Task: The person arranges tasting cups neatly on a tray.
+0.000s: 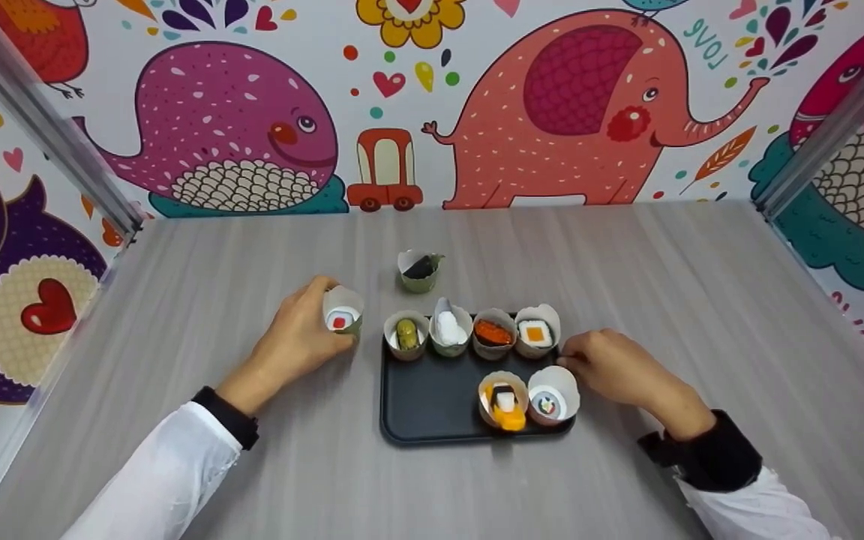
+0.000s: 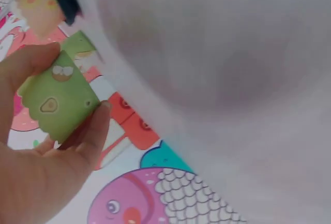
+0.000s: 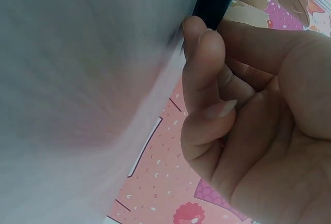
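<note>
My left hand (image 1: 297,330) grips a green paper cup (image 2: 64,97) between thumb and fingers, to the left of the black tray (image 1: 432,409). Inside that cup lies a white sushi piece with a red centre (image 1: 339,321). The right hand (image 1: 616,367) pinches the tray's right edge with curled fingers, as the right wrist view shows close up. Along the tray's far side stands a row of paper cups holding toy sushi, among them a white-and-orange piece (image 1: 535,333) and a red-orange topped one (image 1: 493,331). Two more cups, one with a yellow-topped piece (image 1: 505,409), stand at the near right.
Behind the tray stands another green cup (image 1: 418,271) with a dark piece in it. A wall with cartoon animals (image 1: 402,97) closes the far side of the grey table (image 1: 289,480), and printed panels flank it left and right.
</note>
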`<state>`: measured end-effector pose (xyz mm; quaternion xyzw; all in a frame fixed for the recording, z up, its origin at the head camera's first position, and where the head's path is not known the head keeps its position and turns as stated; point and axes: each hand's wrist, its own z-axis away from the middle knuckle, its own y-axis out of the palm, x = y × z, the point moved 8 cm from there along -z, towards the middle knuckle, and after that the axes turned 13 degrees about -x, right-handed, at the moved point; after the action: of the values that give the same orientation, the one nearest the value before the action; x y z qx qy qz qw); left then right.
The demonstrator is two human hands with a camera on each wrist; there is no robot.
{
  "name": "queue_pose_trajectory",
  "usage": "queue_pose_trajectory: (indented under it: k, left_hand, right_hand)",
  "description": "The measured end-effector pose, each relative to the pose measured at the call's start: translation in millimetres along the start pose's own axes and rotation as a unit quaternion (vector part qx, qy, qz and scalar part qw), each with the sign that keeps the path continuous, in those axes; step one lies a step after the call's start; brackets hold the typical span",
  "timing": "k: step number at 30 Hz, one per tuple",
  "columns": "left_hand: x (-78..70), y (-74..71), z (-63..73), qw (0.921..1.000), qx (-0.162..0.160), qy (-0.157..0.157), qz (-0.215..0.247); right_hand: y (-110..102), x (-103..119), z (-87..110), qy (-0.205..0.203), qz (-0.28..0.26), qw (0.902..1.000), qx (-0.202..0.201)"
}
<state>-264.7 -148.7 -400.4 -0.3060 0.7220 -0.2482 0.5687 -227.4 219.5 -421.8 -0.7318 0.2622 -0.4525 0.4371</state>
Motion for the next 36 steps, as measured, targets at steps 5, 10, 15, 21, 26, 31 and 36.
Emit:
queue_pose_trajectory:
  k: [5, 10, 15, 21, 26, 31, 36]
  left_hand:
    - [-13.4, -3.7, 5.6, 0.9996, -0.015, 0.023, 0.004]
    - [-22.7, -3.4, 11.1, 0.9994, -0.018, 0.025, 0.018]
    - [-37.5, -2.9, 18.0, 0.9980, -0.023, 0.046, 0.037]
    - [-56.3, 1.7, 28.1, 0.9946, -0.034, 0.074, 0.064]
    - [-68.8, 9.3, 37.2, 0.9927, -0.029, 0.086, 0.079]
    - [-77.2, 17.3, 43.6, 0.9921, -0.020, 0.098, 0.075]
    - [-82.0, 25.7, 48.9, 0.9921, -0.008, 0.102, 0.073]
  right_hand:
    - [0, 1, -0.6, -0.001, -0.001, 1.0000, -0.003]
    - [0, 0, -0.7, -0.003, 0.002, 1.0000, -0.004]
    - [0, 0, -0.9, -0.003, 0.003, 1.0000, -0.004]
    - [-1, -1, -0.7, 0.003, 0.001, 1.0000, -0.006]
    - [-1, 0, -0.5, 0.001, -0.003, 1.0000, -0.006]
    - [-1, 0, -0.6, -0.002, 0.003, 1.0000, -0.008]
    - [-1, -1, -0.7, 0.000, 0.003, 1.0000, -0.007]
